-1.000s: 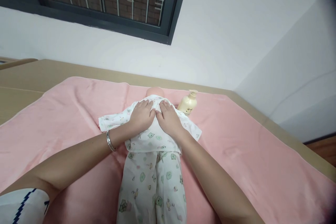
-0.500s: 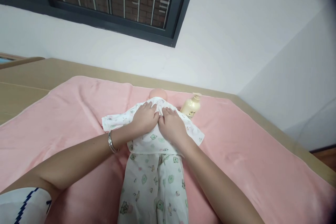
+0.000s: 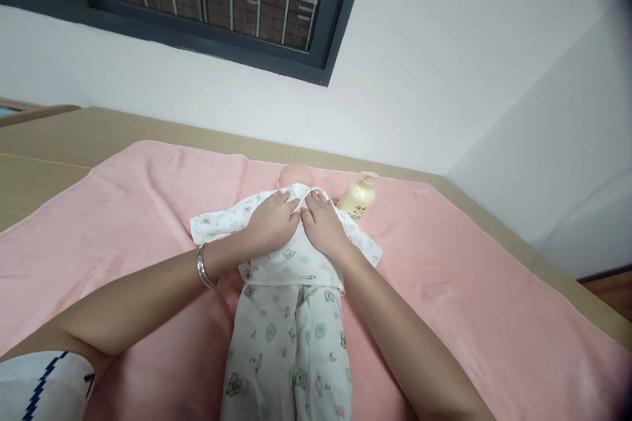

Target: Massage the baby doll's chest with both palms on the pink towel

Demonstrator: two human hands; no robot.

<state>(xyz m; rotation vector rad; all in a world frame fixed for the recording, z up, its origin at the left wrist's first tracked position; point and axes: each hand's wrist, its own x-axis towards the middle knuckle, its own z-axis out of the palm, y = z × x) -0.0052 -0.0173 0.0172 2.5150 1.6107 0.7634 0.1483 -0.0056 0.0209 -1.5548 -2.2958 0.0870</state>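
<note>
A doll's bald head shows above a white patterned top, whose sleeves spread to both sides. Below it lie matching white trousers with green prints. My left hand rests flat on the upper left of the top, fingers spread. On the upper right of the same top lies my right hand, palm down with its fingers extended. The two thumbs nearly meet at the middle of the chest. Neither hand holds anything. A cream pump bottle leans just beyond the right shoulder.
A pink blanket lies under the doll on a light wooden surface. Behind are a white wall and a dark-framed window with bars. A silver bracelet circles my left wrist.
My right hand has shifted slightly up and inward on the top, and the cloth near the collar has creased a little differently. My left hand stays in almost the same place.
</note>
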